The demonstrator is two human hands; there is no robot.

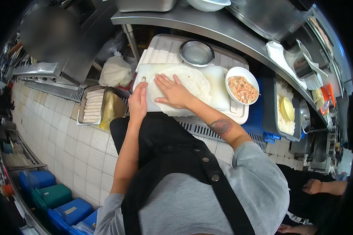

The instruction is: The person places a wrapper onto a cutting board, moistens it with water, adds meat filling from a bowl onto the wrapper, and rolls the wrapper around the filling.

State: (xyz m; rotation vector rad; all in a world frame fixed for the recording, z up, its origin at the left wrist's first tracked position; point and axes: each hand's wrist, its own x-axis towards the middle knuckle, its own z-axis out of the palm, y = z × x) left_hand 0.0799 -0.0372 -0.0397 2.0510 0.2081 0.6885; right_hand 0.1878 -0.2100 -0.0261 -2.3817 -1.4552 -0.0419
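White sheet point(200, 84) lies under right hand point(171, 91) (left hand point(138, 101) at board's point(220, 84) edge).

The person's right hand point(171, 92) lies palm down, fingers spread, its tattooed forearm reaching in diagonally. The left hand point(138, 101) is raised on its edge beside it, fingers together, pointing forward, wrist nearly straight.

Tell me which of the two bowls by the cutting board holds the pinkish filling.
The white bowl, at the right end of the cutting board. The other bowl, beyond the board, is metal and shows no pinkish filling.
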